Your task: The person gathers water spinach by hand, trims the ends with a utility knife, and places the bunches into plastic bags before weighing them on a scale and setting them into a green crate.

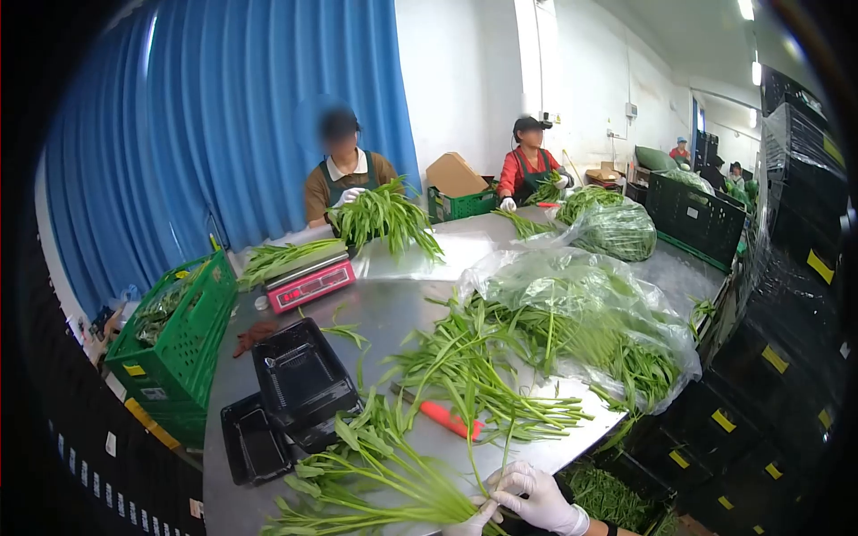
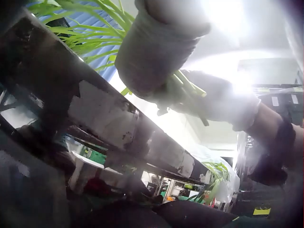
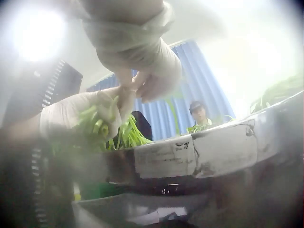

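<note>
At the table's near edge in the head view, the gloved left hand (image 1: 474, 522) grips a bunch of long-stemmed leafy greens (image 1: 393, 487), leaves pointing left. Beside it the gloved right hand (image 1: 536, 500) pinches a thin stem, its fingers touching the left hand's. From the right wrist, cut stem ends (image 3: 99, 124) poke out of the left hand (image 3: 78, 114), and the right hand (image 3: 142, 61) is above them. The left wrist view shows stems (image 2: 190, 90) between the left hand (image 2: 152, 57) and the right hand (image 2: 218, 97); fingertips are partly hidden there.
Behind the bunch are a red-handled knife (image 1: 447, 418), loose greens (image 1: 483, 366) and a plastic bag of greens (image 1: 581, 304). Black trays (image 1: 304, 371) and a red scale (image 1: 311, 286) stand left, green crates (image 1: 179, 348) beyond. Two people (image 1: 344, 170) work across the table (image 1: 393, 299).
</note>
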Tool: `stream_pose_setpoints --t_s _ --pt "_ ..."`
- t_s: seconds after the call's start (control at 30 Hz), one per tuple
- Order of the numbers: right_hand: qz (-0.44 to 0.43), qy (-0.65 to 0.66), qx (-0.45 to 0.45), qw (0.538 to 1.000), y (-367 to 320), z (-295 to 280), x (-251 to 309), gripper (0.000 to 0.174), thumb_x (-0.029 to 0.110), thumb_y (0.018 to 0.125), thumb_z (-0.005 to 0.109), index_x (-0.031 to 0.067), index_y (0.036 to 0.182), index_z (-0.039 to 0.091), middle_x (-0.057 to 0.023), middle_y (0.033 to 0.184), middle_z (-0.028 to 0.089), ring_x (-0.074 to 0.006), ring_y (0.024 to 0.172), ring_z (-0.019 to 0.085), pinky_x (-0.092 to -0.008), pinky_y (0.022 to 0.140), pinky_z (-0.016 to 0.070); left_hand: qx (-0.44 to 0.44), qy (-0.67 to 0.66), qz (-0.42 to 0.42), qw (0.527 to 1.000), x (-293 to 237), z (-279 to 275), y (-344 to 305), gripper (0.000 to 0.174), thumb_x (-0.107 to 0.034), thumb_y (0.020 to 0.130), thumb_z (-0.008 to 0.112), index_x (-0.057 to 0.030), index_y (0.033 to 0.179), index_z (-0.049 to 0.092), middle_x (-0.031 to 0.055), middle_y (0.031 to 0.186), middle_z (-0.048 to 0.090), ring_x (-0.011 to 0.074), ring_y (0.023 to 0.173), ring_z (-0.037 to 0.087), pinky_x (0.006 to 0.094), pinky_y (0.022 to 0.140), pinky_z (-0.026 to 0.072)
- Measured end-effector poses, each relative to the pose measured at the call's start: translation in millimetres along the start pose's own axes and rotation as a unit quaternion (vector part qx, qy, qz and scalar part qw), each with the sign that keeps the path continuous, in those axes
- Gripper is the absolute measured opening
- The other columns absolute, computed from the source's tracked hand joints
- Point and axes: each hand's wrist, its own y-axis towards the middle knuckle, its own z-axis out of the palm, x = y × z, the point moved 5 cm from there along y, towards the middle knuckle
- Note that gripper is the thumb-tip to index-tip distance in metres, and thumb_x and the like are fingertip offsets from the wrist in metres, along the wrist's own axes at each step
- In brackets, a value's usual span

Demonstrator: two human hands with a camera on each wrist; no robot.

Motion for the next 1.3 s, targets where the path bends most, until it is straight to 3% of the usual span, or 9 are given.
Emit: stream_pose_setpoints --t_s 0.17,0.23,0.33,0.47,0.53,0.73,1.03,1.2,1.3 --pt "-0.15 -0.247 -0.105 0.951 -21 -12 45 0.023 0.008 0.084 0.062 0.0013 0.106 0.062 -0.0159 0.101 0.062 -0.0349 0.097 0.058 -0.0425 0.086 0.0457 0.05 -0.018 -0.079 0.995 -7 13 -9 0.003 0.002 0.084 0.063 0.0 0.082 0.063 0.0047 0.071 0.061 0.0135 0.062 0.058 0.0246 0.059 0.0457" --pt "-0.284 -0.252 -0.399 0.835 -18 -38 58 0.01 0.006 0.091 0.048 0.0034 0.081 0.049 -0.0115 0.087 0.058 -0.022 0.079 0.048 -0.0307 0.075 0.0382 0.033 -0.013 -0.073 0.997 -4 11 -6 0.002 0.002 0.083 0.063 0.0007 0.082 0.062 0.005 0.07 0.061 0.0138 0.062 0.057 0.0251 0.06 0.0463" --pt "-0.225 0.22 -0.593 0.741 -25 -104 47 0.024 0.024 0.099 0.04 0.004 0.108 0.05 -0.0052 0.104 0.051 -0.0146 0.093 0.049 -0.0302 0.082 0.038 0.016 0.003 -0.055 0.998 2 4 -1 0.002 0.003 0.083 0.063 0.0026 0.083 0.061 0.006 0.069 0.059 0.0145 0.062 0.057 0.0258 0.06 0.0475" --pt "-0.184 -0.286 -0.197 0.92 -1 -41 71 0.05 0.033 0.07 0.078 0.0114 0.111 0.062 -0.012 0.126 0.049 -0.0317 0.123 0.04 -0.0419 0.1 0.0329 0.021 0.025 -0.049 0.998 3 5 -6 0.007 0.005 0.081 0.064 0.0006 0.086 0.06 0.0048 0.07 0.06 0.013 0.06 0.056 0.025 0.055 0.046" --pt "-0.18 -0.465 -0.087 0.862 13 -5 83 0.036 0.028 0.065 0.081 0.0191 0.099 0.07 -0.0115 0.131 0.049 -0.035 0.125 0.039 -0.0436 0.1 0.0337 0.016 0.014 -0.046 0.999 9 3 -6 0.008 0.005 0.081 0.064 -0.0002 0.086 0.06 0.0045 0.07 0.06 0.0122 0.059 0.056 0.0244 0.053 0.0453" --pt "-0.32 -0.426 -0.039 0.845 13 -11 80 0.035 0.013 0.084 0.063 0.0048 0.118 0.06 -0.016 0.111 0.06 -0.0354 0.103 0.056 -0.0428 0.089 0.0446 0.057 0.049 -0.01 0.997 14 -1 -1 0.008 0.002 0.082 0.066 -0.0011 0.084 0.059 0.0035 0.066 0.061 0.0093 0.053 0.054 0.0224 0.047 0.0415" --pt "-0.095 0.002 -0.195 0.976 26 -48 26 0.019 0.021 0.079 0.071 0.0084 0.092 0.069 -0.0083 0.122 0.056 -0.0221 0.12 0.044 -0.0371 0.101 0.0312 0.167 0.1 -0.064 0.979 -7 4 -8 0.015 -0.009 0.089 0.062 0.0017 0.098 0.067 0.0034 0.072 0.066 0.0056 0.05 0.051 0.0192 0.044 0.0392" --pt "-0.25 0.375 -0.504 0.737 13 -149 38 0.038 0.039 0.097 0.047 0.0066 0.115 0.055 -0.0036 0.115 0.056 -0.0125 0.108 0.048 -0.0292 0.095 0.0348 0.18 0.128 -0.108 0.969 -5 -6 -12 0.016 -0.01 0.089 0.062 0.0018 0.098 0.067 0.0032 0.073 0.065 0.0056 0.052 0.053 0.0188 0.046 0.0402" --pt "-0.131 0.286 -0.379 0.87 17 -120 19 0.031 0.029 0.098 0.045 0.0034 0.1 0.062 -0.0048 0.091 0.061 -0.0144 0.088 0.057 -0.0262 0.081 0.0431 0.19 0.104 -0.086 0.972 -6 -10 -15 0.016 -0.01 0.089 0.062 0.002 0.1 0.066 0.0035 0.074 0.066 0.0065 0.055 0.055 0.0191 0.047 0.0414"
